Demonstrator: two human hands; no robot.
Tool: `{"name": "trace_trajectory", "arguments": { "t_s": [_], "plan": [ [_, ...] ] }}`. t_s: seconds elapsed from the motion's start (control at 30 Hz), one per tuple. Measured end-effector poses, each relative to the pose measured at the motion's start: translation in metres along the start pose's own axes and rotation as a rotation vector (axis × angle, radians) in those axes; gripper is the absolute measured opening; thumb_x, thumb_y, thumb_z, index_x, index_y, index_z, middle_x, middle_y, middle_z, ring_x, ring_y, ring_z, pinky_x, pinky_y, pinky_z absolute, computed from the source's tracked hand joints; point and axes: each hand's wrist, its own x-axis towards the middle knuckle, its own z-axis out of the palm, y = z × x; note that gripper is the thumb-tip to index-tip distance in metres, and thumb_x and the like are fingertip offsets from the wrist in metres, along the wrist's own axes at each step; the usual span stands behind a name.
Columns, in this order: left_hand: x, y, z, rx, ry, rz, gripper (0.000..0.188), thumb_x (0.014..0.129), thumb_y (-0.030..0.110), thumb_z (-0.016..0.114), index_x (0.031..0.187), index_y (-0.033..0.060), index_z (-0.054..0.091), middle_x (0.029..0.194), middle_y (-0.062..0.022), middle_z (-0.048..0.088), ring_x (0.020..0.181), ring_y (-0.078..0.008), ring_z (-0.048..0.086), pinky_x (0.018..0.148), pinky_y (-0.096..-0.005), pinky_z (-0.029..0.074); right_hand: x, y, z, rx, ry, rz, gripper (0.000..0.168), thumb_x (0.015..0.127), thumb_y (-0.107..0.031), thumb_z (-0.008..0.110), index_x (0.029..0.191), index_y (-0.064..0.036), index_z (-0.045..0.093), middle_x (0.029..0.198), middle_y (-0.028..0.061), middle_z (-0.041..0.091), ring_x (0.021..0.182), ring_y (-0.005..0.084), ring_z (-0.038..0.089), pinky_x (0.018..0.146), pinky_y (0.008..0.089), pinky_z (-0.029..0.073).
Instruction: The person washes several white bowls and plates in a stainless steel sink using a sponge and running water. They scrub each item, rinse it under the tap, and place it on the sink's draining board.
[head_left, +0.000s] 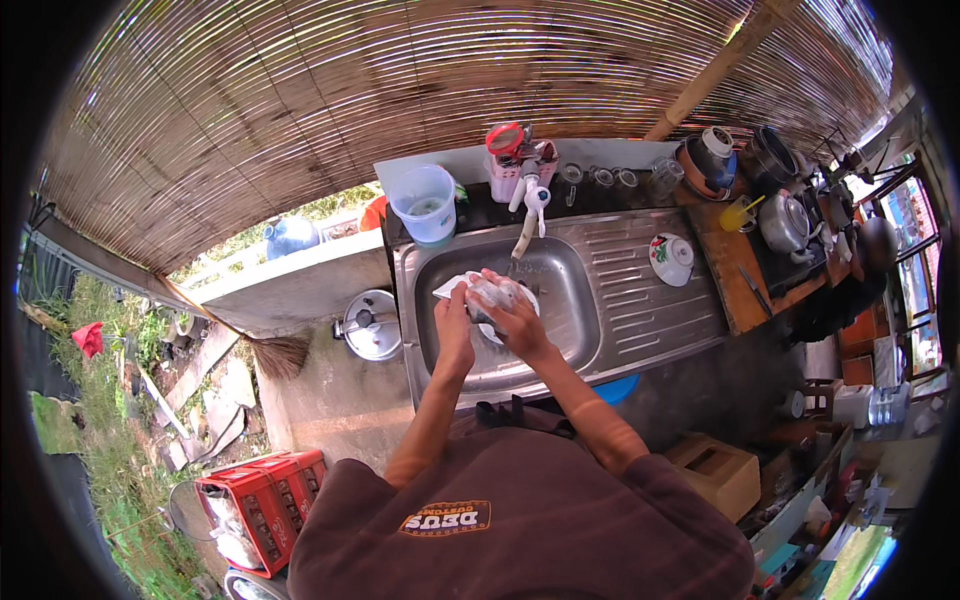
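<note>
Over the stainless steel sink (577, 337), my left hand (454, 319) grips a white dish (450, 286) by its edge; one pale corner sticks out past the fingers. Soap suds coat my right hand (517, 315), which presses a greyish, foamy scrubber (487, 298) against the dish. My fingers hide most of both, so the dish's full shape cannot be made out. Below my hands, a second white dish (534, 301) shows partly in the basin. The white tap (534, 199), with a short hose on its spout, hangs just beyond my hands.
An upturned white bowl (671, 259) lies on the ribbed drainboard (637, 319). A clear plastic bucket (424, 206) stands behind the sink's left corner. Right of the drainboard are a knife (754, 291), a yellow drink (736, 216) and a kettle (784, 223). A pressure cooker (373, 324) sits at left.
</note>
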Motion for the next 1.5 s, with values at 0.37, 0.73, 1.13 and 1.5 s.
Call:
{"name": "trace_trajectory", "arguments": {
  "t_s": [0.37, 0.73, 1.13, 1.5],
  "plan": [
    [0.002, 0.018, -0.015, -0.140, 0.061, 0.155, 0.037, 0.097, 0.033, 0.048, 0.110, 0.0000, 0.058, 0.101, -0.0056, 0.064, 0.089, -0.0111, 0.060, 0.080, -0.0264, 0.046, -0.002, -0.004, -0.026, 0.101, 0.025, 0.484, 0.060, 0.066, 0.005, 0.057, 0.124, -0.005, 0.048, 0.122, 0.0187, 0.049, 0.120, 0.0383, 0.037, 0.104, 0.0450, 0.026],
    [-0.020, 0.033, -0.002, 0.234, -0.092, 0.255, 0.041, 0.099, 0.035, 0.044, 0.081, 0.0039, 0.063, 0.065, 0.0070, 0.050, 0.056, -0.0010, 0.036, 0.048, -0.0219, 0.027, 0.111, 0.016, -0.001, 0.363, -0.078, 0.278, 0.047, 0.062, 0.007, 0.050, 0.107, 0.001, 0.059, 0.094, 0.0157, 0.055, 0.090, 0.0309, 0.055, 0.083, 0.0331, 0.043],
    [0.005, 0.018, -0.009, -0.341, 0.181, -0.069, 0.043, 0.097, 0.038, 0.044, 0.104, -0.0010, 0.061, 0.094, -0.0087, 0.066, 0.079, -0.0161, 0.064, 0.072, -0.0309, 0.051, 0.054, -0.033, 0.006, 0.154, 0.142, 0.281, 0.060, 0.061, 0.007, 0.062, 0.119, -0.008, 0.060, 0.097, 0.0148, 0.061, 0.088, 0.0359, 0.058, 0.081, 0.0399, 0.046],
    [0.021, 0.029, -0.020, -0.330, 0.171, -0.006, 0.039, 0.096, 0.037, 0.048, 0.101, 0.0003, 0.061, 0.094, -0.0073, 0.066, 0.081, -0.0156, 0.065, 0.074, -0.0302, 0.052, 0.047, -0.016, 0.009, 0.159, -0.043, 0.373, 0.056, 0.059, 0.007, 0.062, 0.114, -0.001, 0.058, 0.093, 0.0172, 0.055, 0.088, 0.0362, 0.056, 0.078, 0.0394, 0.045]
  ]
}}
